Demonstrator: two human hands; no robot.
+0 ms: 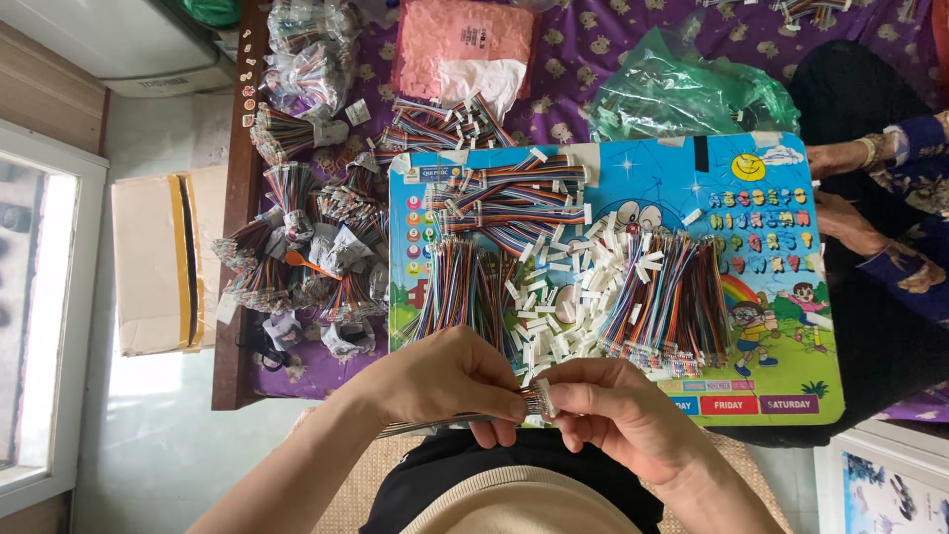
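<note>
Ribbon cable (445, 423) lies left-right, connector (542, 398) end pointing right; left hand (445, 381), right hand (618, 410) fingers pinching it.

Bright daylight from the window (40, 326), blown out white there. Even soft light beyond it, weak shadows. Sharp mid-frame, slight wide-angle bend at the edges.

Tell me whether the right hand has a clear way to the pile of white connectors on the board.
Probably yes: the pile of white connectors lies uncovered just beyond the right hand, nothing between, though that hand is pinching a wire bundle.
</note>
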